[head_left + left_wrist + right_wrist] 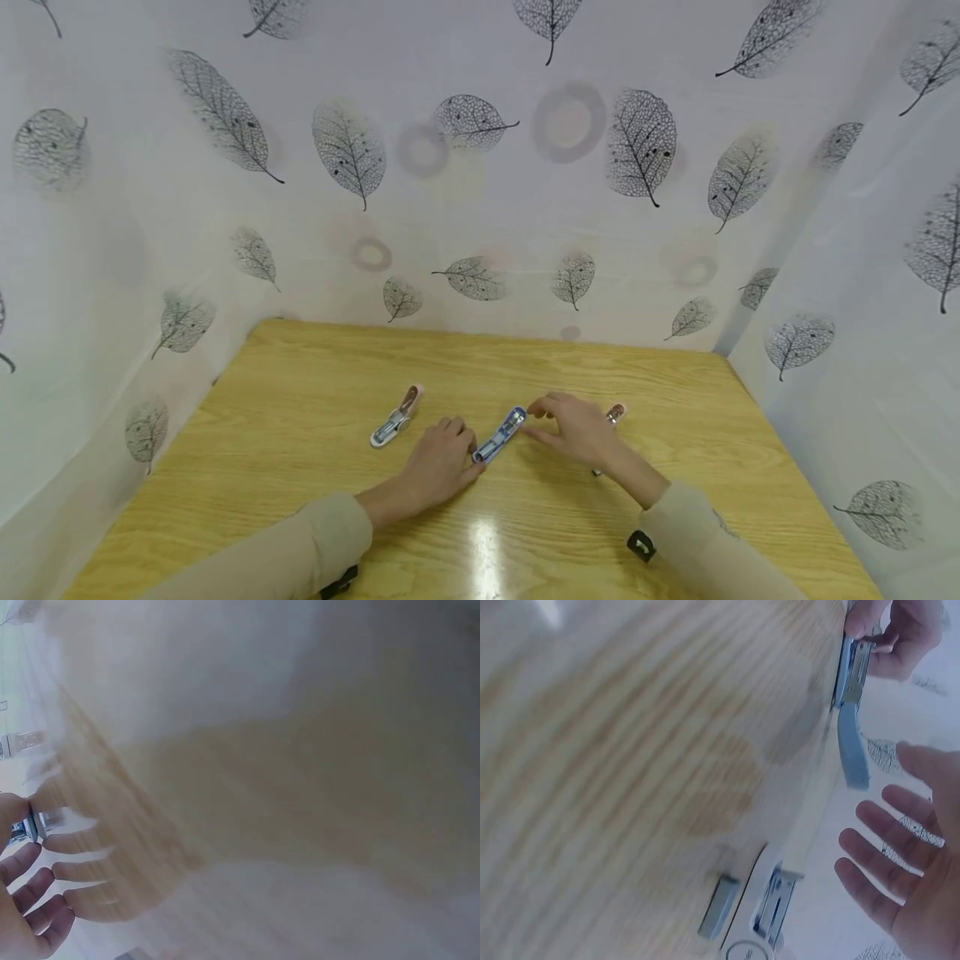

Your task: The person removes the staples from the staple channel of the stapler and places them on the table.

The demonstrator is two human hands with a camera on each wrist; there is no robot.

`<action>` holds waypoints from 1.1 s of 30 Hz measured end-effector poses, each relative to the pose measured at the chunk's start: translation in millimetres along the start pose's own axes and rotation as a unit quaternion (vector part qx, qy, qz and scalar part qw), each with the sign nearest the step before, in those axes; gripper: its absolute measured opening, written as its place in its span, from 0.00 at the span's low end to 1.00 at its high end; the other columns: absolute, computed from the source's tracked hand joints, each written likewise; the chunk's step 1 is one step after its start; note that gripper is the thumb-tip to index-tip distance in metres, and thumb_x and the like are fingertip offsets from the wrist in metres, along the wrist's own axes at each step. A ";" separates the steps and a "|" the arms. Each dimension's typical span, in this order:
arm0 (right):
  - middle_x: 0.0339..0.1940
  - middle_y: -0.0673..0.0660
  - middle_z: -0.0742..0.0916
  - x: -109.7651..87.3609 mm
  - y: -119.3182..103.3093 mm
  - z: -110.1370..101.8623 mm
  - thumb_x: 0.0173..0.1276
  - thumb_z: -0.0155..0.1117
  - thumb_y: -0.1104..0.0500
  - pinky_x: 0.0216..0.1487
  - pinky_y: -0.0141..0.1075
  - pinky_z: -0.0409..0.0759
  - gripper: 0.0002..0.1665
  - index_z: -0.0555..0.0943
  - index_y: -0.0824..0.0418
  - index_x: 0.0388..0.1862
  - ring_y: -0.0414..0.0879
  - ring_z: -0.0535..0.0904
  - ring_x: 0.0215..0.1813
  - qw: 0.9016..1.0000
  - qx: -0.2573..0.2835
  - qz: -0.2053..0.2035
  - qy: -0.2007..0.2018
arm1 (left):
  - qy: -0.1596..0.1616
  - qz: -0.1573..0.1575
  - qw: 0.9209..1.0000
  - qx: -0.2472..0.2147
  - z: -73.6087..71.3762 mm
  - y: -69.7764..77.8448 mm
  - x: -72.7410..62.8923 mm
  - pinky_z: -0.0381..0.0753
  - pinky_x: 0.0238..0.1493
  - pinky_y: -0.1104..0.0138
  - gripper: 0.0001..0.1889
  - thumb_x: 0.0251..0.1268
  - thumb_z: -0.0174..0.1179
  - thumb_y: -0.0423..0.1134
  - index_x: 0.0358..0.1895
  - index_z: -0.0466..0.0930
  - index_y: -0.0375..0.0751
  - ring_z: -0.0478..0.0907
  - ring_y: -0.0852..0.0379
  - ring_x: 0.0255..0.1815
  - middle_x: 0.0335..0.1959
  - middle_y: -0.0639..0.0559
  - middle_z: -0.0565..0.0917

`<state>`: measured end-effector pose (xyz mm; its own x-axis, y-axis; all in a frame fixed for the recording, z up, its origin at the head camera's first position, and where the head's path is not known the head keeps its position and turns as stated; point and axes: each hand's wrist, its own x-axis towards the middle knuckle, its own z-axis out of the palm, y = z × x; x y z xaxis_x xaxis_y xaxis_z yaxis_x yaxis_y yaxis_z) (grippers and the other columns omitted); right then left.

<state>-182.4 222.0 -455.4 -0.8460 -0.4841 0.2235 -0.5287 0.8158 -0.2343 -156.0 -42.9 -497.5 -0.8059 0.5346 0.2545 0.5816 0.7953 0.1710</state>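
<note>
A blue stapler (498,437) lies opened out on the table between both hands, its metal magazine showing. My left hand (442,458) holds its near end between thumb and index finger, the other fingers bent beside it. In the right wrist view, the left thumb presses along the metal part and the blue top arm (853,746) swings away from it. My right hand (573,429) hovers around the stapler's far end, thumb and fingers spread apart. From the right wrist view, the right fingers (885,832) look relaxed, with nothing between them.
A pink and white stapler (395,418) lies opened to the left. Partly hidden behind the right hand is another stapler (616,413). Beside that white stapler (739,930) in the right wrist view sits a grey staple strip (719,906). Leaf-printed curtains (480,208) border the wooden table (300,358).
</note>
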 end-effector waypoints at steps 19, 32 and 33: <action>0.36 0.69 0.92 4.5 -24.7 15.2 0.73 0.69 0.62 0.30 0.29 0.82 0.13 0.88 0.74 0.46 0.40 0.85 0.30 0.897 0.401 0.164 -0.092 | -0.007 -0.005 1.000 -0.004 1.3 0.5 0.3 0.75 0.39 0.67 0.16 0.66 0.72 0.55 0.37 0.83 0.47 0.72 0.58 0.36 0.35 0.54 0.78; 0.35 0.65 0.93 13.8 -40.1 34.0 0.73 0.69 0.64 0.34 0.37 0.90 0.12 0.88 0.73 0.46 0.45 0.90 0.31 0.876 0.421 0.211 -0.107 | -0.005 0.004 1.000 0.010 1.4 -0.2 -0.3 0.75 0.39 0.66 0.17 0.67 0.71 0.56 0.37 0.83 0.46 0.73 0.58 0.37 0.36 0.54 0.79; 0.35 0.65 0.93 14.3 -41.0 34.1 0.74 0.69 0.63 0.35 0.37 0.90 0.12 0.88 0.73 0.47 0.45 0.90 0.31 0.876 0.420 0.210 -0.109 | -0.004 0.004 1.000 0.011 1.0 -0.1 -0.5 0.75 0.39 0.66 0.16 0.67 0.71 0.55 0.37 0.82 0.46 0.73 0.58 0.37 0.36 0.54 0.79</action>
<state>-175.2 170.9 -474.9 -0.9227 -0.3204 -0.2143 0.0465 0.4594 -0.8870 -155.8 -43.0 -498.6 -0.8018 0.5437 0.2479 0.5859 0.7970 0.1469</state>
